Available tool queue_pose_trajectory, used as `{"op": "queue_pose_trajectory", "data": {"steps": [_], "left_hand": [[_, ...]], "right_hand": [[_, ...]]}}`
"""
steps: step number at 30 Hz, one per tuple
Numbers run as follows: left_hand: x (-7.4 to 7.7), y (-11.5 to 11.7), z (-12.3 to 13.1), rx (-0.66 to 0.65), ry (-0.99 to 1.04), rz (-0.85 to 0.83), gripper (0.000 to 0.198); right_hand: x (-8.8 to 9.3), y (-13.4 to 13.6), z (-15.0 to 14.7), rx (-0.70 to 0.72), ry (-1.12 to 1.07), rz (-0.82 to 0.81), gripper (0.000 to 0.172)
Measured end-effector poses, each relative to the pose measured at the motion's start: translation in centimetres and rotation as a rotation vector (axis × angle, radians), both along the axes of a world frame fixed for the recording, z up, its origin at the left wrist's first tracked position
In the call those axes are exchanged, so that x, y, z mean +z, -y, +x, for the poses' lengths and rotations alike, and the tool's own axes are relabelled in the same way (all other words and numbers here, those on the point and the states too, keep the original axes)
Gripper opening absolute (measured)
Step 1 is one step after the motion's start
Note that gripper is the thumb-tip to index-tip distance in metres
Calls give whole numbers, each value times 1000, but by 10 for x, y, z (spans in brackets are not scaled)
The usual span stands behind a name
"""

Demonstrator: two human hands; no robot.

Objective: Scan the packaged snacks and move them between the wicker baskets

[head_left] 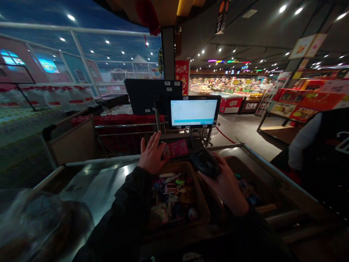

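Dark sleeves (128, 211) lead to the right hand (228, 186), gripping a rounded black device (205, 162), and the left hand (152, 154), fingers apart.

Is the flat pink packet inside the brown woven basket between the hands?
Out: the packet shows past the far rim of the basket, beside the left hand.

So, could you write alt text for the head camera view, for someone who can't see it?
A person's right hand grips a black handheld device while the open left hand is beside a pink package at a metal counter. A basket of small items sits below, a lit screen stands beyond, and store displays fill the right background.
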State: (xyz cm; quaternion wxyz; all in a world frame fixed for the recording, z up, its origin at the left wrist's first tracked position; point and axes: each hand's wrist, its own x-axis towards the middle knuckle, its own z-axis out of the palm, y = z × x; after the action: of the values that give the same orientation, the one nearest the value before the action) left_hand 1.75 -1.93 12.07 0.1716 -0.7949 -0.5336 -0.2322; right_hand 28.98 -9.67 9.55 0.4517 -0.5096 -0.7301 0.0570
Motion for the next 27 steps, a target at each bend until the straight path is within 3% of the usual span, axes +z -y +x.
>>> {"op": "queue_pose_trajectory", "data": {"steps": [6,14,21,24,27], "left_hand": [[-23,8,-22,33,-95,-191,47],[-67,11,-60,146,-128,-415,38],[-102,13,-69,321,-176,-605,74],[-108,16,-67,328,-131,-681,82],[-99,17,-66,272,-93,-622,69]], "right_hand": [[-8,-8,-12,22,-6,-19,36],[-16,-15,-36,103,-1,-35,37],[-17,-17,-52,141,25,-22,35],[-17,-18,-55,143,30,-12,35],[-18,-18,-56,125,20,-9,36]]}}
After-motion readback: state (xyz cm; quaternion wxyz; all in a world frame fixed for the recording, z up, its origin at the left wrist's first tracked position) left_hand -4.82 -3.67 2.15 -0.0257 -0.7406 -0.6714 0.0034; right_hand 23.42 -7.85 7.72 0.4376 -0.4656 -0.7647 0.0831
